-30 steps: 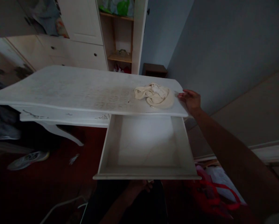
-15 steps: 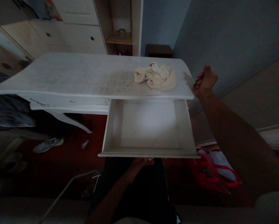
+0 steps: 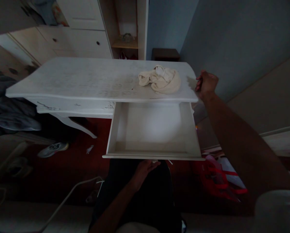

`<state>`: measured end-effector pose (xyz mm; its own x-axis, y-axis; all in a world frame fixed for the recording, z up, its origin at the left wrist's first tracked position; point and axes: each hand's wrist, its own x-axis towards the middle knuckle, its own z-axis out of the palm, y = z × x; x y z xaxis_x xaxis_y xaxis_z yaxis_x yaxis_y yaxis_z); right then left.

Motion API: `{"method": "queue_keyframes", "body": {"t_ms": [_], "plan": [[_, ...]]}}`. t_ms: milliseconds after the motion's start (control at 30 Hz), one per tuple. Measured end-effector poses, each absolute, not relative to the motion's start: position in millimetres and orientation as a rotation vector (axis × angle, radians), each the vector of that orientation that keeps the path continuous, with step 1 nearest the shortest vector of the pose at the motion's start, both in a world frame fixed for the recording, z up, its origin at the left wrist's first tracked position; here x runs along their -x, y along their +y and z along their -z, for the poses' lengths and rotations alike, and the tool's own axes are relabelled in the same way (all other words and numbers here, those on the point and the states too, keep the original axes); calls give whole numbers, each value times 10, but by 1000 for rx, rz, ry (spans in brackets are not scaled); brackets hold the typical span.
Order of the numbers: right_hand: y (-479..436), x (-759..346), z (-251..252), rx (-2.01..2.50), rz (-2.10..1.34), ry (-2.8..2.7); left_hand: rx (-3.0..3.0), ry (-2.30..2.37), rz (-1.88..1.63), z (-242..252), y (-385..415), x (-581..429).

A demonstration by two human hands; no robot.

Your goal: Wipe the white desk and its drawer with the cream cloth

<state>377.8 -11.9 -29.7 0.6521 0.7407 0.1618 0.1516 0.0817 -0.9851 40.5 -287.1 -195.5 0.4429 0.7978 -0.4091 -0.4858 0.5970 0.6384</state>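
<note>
A white drawer [image 3: 156, 129] stands pulled out from a white desk [image 3: 86, 76], with its inside bare. My left hand [image 3: 145, 170] is at the lower edge of the drawer front, fingers closed around a small pale knob [image 3: 155, 161] that is partly hidden. Beside the desk's right end, my right hand [image 3: 208, 84] is held up in a loose fist, and nothing shows in it. A crumpled cream cloth [image 3: 163, 79] lies on the desktop, left of that hand.
Behind the desk are a white cabinet [image 3: 86, 43] and an open shelf [image 3: 125, 43]. A red bag [image 3: 215, 178] sits on the floor at right. At left lie a shoe [image 3: 53, 149], dark clothes [image 3: 11, 103] and a pale cord [image 3: 69, 195].
The view has shifted slightly. The drawer front appears a little higher and more of my left hand shows below it. My right fist sits a bit further left in view.
</note>
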Motion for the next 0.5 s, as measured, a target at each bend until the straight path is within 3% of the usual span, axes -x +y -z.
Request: {"method": "queue_keyframes", "body": {"t_ms": [500], "plan": [[-100,-3816,349,1391,-529,-863,-614,774,-798,1560,-2720,-339]]}}
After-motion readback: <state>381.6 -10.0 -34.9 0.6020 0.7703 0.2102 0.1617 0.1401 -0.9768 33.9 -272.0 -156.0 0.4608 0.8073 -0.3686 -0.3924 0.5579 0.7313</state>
